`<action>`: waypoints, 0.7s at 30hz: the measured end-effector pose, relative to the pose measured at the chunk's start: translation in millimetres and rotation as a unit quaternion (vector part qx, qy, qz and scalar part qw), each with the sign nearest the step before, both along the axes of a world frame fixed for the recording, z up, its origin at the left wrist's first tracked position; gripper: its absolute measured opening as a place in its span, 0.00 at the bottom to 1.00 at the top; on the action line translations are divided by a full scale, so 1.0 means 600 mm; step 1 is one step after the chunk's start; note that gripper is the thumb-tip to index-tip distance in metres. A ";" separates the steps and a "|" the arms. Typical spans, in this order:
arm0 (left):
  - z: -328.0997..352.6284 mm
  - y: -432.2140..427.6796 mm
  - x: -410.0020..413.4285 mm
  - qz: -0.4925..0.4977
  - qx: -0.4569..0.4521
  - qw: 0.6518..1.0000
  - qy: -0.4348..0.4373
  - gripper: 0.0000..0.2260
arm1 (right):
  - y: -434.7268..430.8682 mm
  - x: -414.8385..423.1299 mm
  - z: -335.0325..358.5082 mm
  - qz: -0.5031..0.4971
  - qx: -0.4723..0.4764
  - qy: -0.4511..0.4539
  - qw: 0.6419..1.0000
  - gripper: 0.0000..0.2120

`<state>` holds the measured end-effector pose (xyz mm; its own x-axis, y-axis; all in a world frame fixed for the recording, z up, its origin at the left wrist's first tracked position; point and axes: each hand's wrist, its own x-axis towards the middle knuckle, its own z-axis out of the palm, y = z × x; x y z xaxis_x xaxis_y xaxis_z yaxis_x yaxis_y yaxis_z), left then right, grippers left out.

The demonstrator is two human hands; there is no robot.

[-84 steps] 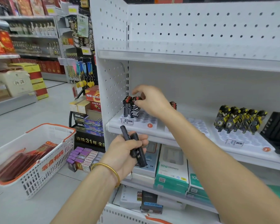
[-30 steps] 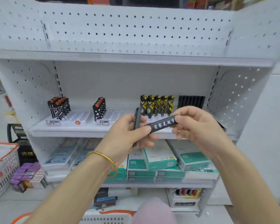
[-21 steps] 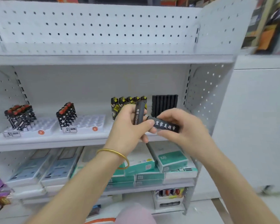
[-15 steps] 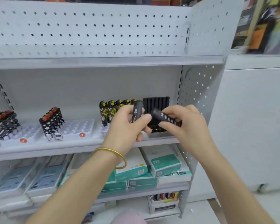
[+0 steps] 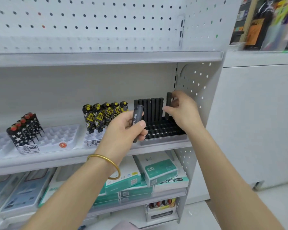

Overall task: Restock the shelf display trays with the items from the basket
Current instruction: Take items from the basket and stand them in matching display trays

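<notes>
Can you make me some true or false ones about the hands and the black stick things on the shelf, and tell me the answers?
1. The left hand holds a black lighter with white writing. True.
2. The right hand is empty. False: it pinches a second black lighter, upright, at the black tray.
3. The black tray is full. False: only its back row is filled, and the front slots are empty.
4. The yellow-and-black lighters stand left of the black tray. True.
5. The gold bangle is on the right wrist. False: it is on the left wrist.
</notes>
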<state>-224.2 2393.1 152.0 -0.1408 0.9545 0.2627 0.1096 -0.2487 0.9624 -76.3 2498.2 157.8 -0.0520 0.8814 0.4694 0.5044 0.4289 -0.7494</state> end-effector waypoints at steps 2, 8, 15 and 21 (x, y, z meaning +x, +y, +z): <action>-0.001 0.000 0.000 -0.007 0.001 1.000 -0.005 0.10 | 0.013 -0.002 -0.003 -0.002 0.001 -0.018 1.000 0.15; 0.000 0.003 0.001 -0.030 0.004 0.999 -0.035 0.11 | 0.030 -0.004 -0.008 0.015 -0.018 -0.095 0.995 0.17; -0.004 0.007 -0.002 -0.038 0.001 0.998 -0.051 0.11 | 0.041 0.003 0.003 0.042 -0.036 -0.153 0.987 0.20; -0.006 0.012 -0.005 -0.044 -0.006 0.997 -0.056 0.11 | 0.039 0.000 -0.007 0.037 -0.074 -0.181 0.980 0.21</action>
